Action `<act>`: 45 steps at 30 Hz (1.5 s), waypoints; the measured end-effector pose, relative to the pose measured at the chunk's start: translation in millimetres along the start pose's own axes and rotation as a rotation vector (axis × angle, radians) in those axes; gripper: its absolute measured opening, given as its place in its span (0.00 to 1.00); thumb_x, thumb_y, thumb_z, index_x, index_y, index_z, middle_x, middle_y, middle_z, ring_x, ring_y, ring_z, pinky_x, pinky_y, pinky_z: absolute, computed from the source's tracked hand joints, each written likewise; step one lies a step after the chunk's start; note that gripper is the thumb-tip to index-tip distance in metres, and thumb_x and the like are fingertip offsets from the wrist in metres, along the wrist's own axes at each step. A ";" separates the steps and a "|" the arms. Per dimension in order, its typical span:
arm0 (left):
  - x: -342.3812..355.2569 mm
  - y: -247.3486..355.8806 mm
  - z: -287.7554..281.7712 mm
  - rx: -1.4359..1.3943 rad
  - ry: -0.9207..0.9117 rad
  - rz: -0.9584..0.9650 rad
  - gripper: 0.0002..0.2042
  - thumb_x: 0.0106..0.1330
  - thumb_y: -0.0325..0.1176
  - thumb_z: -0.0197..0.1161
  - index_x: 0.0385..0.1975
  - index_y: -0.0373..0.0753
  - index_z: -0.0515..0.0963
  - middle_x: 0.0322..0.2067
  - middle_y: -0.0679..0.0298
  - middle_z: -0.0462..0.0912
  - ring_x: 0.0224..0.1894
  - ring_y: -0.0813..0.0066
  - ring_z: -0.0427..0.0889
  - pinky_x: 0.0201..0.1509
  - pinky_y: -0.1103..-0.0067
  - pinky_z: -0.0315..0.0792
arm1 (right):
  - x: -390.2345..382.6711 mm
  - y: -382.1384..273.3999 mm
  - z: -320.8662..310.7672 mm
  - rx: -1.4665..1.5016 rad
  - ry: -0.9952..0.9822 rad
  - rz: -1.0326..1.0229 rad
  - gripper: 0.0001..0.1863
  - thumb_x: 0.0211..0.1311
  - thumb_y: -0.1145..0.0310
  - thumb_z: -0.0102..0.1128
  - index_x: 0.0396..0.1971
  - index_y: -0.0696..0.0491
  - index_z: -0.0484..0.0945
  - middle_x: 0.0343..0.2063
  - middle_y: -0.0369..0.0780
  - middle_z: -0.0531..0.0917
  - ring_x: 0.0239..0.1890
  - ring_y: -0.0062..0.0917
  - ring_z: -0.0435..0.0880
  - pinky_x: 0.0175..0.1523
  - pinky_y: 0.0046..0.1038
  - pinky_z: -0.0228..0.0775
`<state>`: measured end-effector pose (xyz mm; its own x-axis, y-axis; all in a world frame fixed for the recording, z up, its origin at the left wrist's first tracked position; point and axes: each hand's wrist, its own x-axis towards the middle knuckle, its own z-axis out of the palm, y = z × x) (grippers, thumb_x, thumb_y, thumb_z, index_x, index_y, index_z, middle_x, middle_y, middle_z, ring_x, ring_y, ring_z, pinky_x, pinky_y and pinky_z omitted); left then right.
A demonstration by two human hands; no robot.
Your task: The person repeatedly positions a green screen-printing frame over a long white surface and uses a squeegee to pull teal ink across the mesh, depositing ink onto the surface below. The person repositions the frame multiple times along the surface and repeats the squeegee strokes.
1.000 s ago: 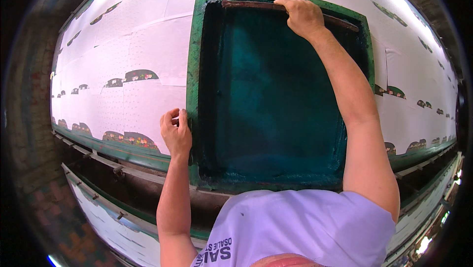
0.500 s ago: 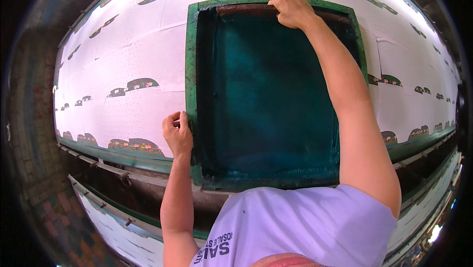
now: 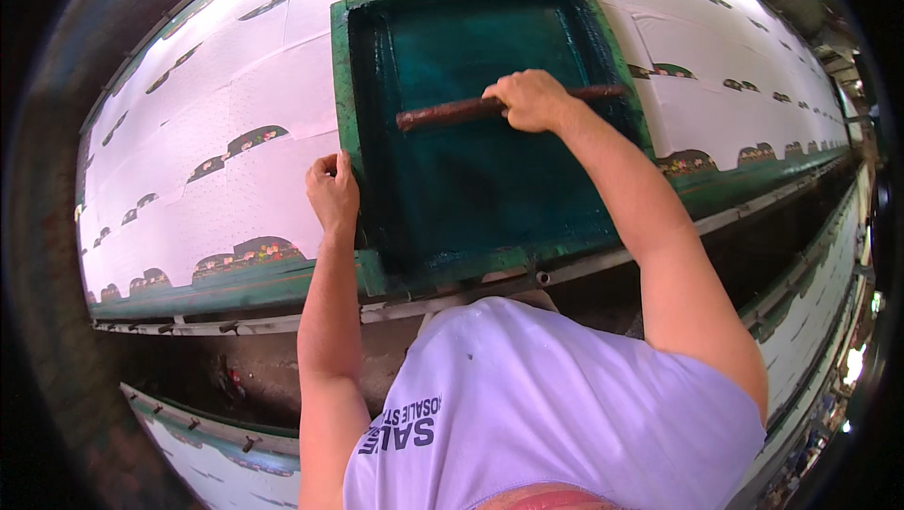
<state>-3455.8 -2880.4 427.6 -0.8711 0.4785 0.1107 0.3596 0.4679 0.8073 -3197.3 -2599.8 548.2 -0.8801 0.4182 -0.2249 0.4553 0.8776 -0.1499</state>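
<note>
My right hand [image 3: 532, 100] is closed round a long reddish-brown squeegee [image 3: 438, 114], gripping it near its middle. The squeegee lies crosswise inside a green-framed printing screen [image 3: 342, 67], slightly tilted, its right end nearer the far side. Dark teal ink or wet colour coats the mesh [image 3: 471, 194]. Beside the frame's left rail my left hand [image 3: 333, 192] has its fingers curled in and its thumb close to the wood. Whether it pinches anything small, or touches the rail, I cannot make out. The screen rests on a long table spread with whitish cloth [image 3: 245, 91].
Dark, flower-patterned printed patches [image 3: 254, 251] run in rows across the cloth. A metal rail [image 3: 273, 326] with short pegs borders the table's near edge. Behind me stands another cloth-covered table [image 3: 202, 453], with a dark gap between. A brick-like floor or wall lies far left.
My right hand has drawn the squeegee from the screen's far end toward me, to the upper middle. The view has shifted, and my left hand stays curled by the left rail.
</note>
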 end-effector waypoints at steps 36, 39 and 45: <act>-285.3 461.9 -33.0 -1.039 -0.845 1.607 0.31 0.61 0.49 0.70 0.57 0.28 0.87 0.18 0.66 0.76 0.19 0.69 0.77 0.28 0.68 0.76 | -311.9 86.0 90.3 0.383 0.695 -0.181 0.15 0.61 0.69 0.78 0.48 0.51 0.89 0.49 0.41 0.91 0.54 0.40 0.89 0.61 0.42 0.80; -295.9 458.7 -14.6 -1.095 -0.651 1.384 0.34 0.65 0.56 0.70 0.56 0.27 0.87 0.21 0.61 0.82 0.20 0.67 0.80 0.30 0.64 0.79 | -318.1 123.0 88.6 0.408 0.785 -0.104 0.14 0.62 0.71 0.76 0.48 0.51 0.90 0.50 0.41 0.91 0.54 0.40 0.89 0.61 0.42 0.81; -225.9 382.2 -11.8 -0.473 -0.258 0.929 0.08 0.76 0.27 0.63 0.43 0.32 0.88 0.29 0.60 0.85 0.23 0.70 0.79 0.26 0.74 0.73 | -304.3 161.4 95.0 0.398 0.860 0.228 0.26 0.64 0.75 0.74 0.62 0.52 0.83 0.66 0.51 0.81 0.67 0.50 0.80 0.73 0.46 0.73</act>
<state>-3125.5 -2818.4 718.0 -0.2066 0.6673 0.7155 0.6304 -0.4685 0.6189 -2843.2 -2607.7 501.0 -0.4910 0.7351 0.4674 0.5001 0.6772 -0.5397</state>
